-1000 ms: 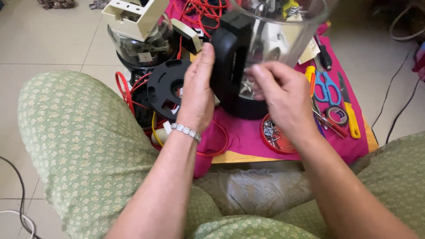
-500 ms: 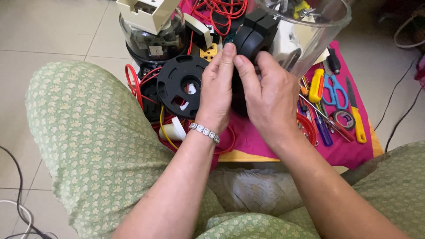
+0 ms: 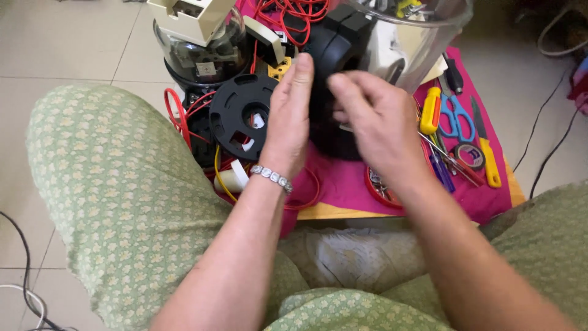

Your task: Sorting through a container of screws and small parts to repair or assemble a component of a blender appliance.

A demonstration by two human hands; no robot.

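Pale floor tiles surround a low table point(image 3: 343, 213) draped in a magenta cloth point(image 3: 349, 178), seen past my knees in green patterned fabric. At the centre stands a black blender base point(image 3: 331, 132), smooth moulded plastic with a rounded body, carrying a clear jar point(image 3: 422, 37) at its 1 o'clock. My left hand point(image 3: 288, 119) lies flat against the base's left flank, fingers straight and together, pressing rather than wrapping; a beaded metal bracelet point(image 3: 271, 176) circles the wrist. My right hand point(image 3: 373, 122) covers the base's front, fingers curled loosely with the tips pointing to 9 o'clock; whether that grip actually clamps anything I cannot tell. At 9 o'clock of the left hand lies a black ribbed disc point(image 3: 242, 116) with cut-out slots. Red wire point(image 3: 294, 11) tangles at 12 o'clock. At 3 o'clock of the right hand lie a yellow-handled screwdriver point(image 3: 430, 110), blue scissors point(image 3: 456, 119) and a tape roll point(image 3: 470, 156).
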